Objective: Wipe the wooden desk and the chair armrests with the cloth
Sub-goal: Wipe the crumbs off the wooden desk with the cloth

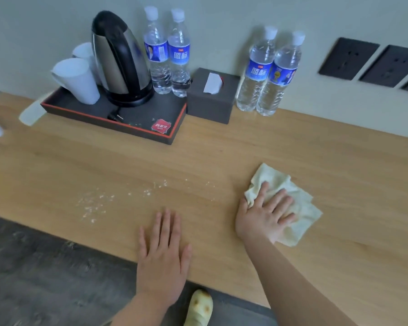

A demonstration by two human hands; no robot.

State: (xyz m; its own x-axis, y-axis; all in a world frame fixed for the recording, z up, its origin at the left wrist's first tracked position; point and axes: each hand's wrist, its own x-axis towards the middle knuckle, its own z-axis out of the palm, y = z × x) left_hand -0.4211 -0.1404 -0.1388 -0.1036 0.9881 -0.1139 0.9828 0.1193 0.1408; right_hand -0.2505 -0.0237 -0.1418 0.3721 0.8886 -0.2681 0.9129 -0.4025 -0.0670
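A pale yellow cloth [299, 203] lies crumpled on the wooden desk [222, 156], right of centre. My right hand [266, 212] presses flat on the cloth with fingers spread. My left hand [163, 250] rests flat on the bare wood near the desk's front edge, holding nothing. White crumbs [118, 196] are scattered across the wood to the left of both hands. No chair is in view.
A black tray [118, 118] at the back holds a steel kettle [120, 60] and white cups [77, 81]. Water bottles [167, 50] and more bottles [269, 71] flank a dark tissue box [211, 97]. Wall sockets [349, 58] sit at the right. Dark floor lies below the edge.
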